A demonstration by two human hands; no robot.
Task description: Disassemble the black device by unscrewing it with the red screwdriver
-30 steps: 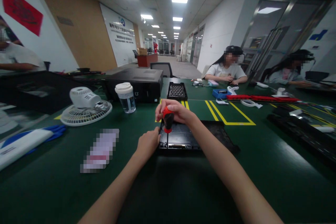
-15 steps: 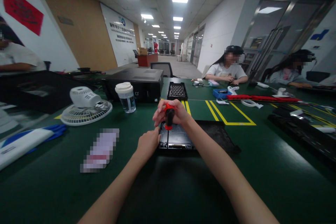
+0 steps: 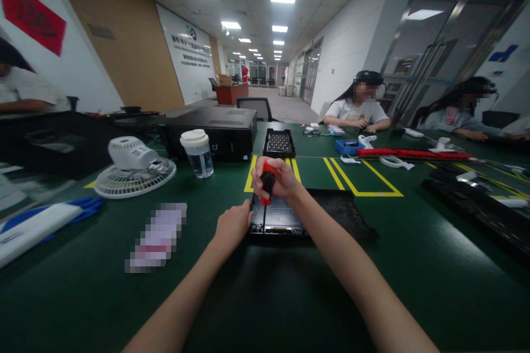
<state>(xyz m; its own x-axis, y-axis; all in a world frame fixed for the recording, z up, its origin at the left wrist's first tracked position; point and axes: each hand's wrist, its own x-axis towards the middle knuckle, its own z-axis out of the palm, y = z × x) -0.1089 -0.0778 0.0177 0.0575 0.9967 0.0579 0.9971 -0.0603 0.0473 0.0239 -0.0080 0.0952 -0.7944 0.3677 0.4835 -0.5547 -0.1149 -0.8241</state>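
In my right hand (image 3: 280,177) is a screwdriver with a red and black handle (image 3: 268,181), the fingers wrapped round it. It stands over the left part of a black device panel (image 3: 290,222) that lies flat on the table. The screwdriver's tip is hard to make out. My left hand (image 3: 232,223) is closed at the panel's left edge and steadies it, its fingers partly hidden. To the right, the panel continues as a dull black plate (image 3: 345,215).
Beyond the panel stand a black tray (image 3: 280,143), a lidded cup (image 3: 197,153) and a large black case (image 3: 211,132). A white fan (image 3: 134,168) and a pale blurred item (image 3: 159,237) lie left. Right are a blue box (image 3: 348,146) and dark parts (image 3: 476,204). Other people sit around the table.
My right hand's fingers have closed more tightly round the screwdriver handle, which has tilted slightly. My left hand stays at the panel's edge.
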